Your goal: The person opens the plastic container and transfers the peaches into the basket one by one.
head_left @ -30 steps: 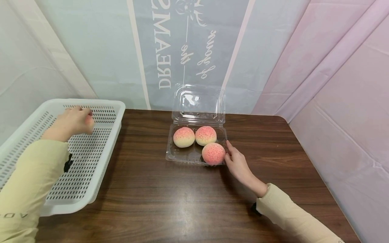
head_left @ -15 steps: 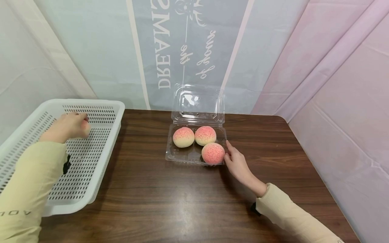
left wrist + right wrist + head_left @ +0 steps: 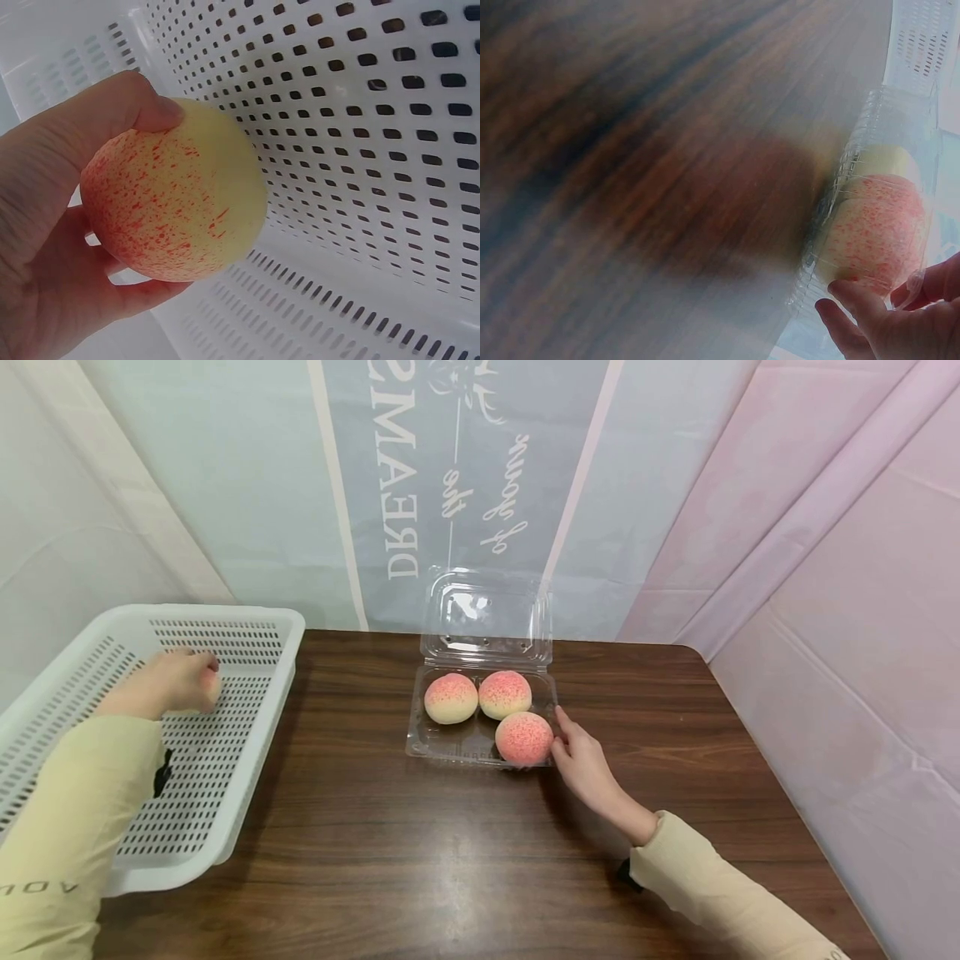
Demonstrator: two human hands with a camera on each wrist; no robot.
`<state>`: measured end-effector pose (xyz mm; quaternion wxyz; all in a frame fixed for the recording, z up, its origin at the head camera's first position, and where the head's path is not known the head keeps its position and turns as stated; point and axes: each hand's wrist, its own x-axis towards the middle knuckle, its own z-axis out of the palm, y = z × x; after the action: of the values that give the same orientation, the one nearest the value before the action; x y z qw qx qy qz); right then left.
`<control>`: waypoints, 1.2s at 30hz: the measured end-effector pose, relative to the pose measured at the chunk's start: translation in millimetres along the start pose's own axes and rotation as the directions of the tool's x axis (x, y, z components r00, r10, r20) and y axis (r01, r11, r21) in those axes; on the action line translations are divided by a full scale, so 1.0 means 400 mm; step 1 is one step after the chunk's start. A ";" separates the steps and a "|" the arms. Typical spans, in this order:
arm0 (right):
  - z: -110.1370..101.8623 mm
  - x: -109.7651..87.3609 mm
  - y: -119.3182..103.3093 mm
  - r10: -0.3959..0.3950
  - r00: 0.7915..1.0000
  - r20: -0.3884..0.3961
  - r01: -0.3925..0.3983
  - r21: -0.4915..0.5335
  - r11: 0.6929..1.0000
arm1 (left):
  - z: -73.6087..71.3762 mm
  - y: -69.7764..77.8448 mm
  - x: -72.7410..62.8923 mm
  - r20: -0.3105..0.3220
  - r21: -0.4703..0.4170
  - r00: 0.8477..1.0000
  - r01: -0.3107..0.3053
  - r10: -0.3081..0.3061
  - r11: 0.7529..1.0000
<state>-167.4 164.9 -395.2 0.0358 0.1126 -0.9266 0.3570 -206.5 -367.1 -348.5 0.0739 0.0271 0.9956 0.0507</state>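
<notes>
My left hand [image 3: 167,683] grips a pink-and-cream peach [image 3: 176,195] inside the white perforated basket [image 3: 258,760] at the left. Thumb and fingers curl around the fruit, just above the basket's floor; whether it touches is unclear. At the table's middle, a clear plastic clamshell container [image 3: 442,745] stands with its lid raised. Three peaches sit in it: back left [image 3: 451,698], back right [image 3: 506,695] and front right [image 3: 524,739]. My right hand [image 3: 588,768] pinches the container's right edge, thumb beside the front peach, as the right wrist view shows.
Dark wood table [image 3: 390,860] lies between basket and container. A printed cloth backdrop [image 3: 480,485] hangs behind the table, close to the raised lid [image 3: 487,610]. Pale fabric walls [image 3: 862,635] stand at both sides.
My left hand has lowered the peach a little further into the basket, toward its floor. The right hand and the container have stayed in place.
</notes>
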 end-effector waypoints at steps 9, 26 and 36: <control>0.002 0.000 -0.001 -0.004 1.000 -0.009 0.004 -0.008 1.000 | 0.011 -0.015 -0.002 -0.010 0.011 1.000 -0.026 0.026 1.000; 0.000 0.000 -0.001 0.007 1.000 0.007 -0.007 0.002 1.000 | -0.029 -0.029 0.004 0.005 -0.048 0.995 -0.098 0.098 0.994; -0.001 0.000 0.000 0.013 1.000 0.015 -0.013 0.004 1.000 | -0.064 0.003 0.006 -0.002 -0.038 0.996 -0.091 0.091 0.995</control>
<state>-167.3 165.2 -395.0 0.0262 0.1093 -0.9268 0.3584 -212.7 -368.2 -323.6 0.0721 0.0710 0.9922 0.0730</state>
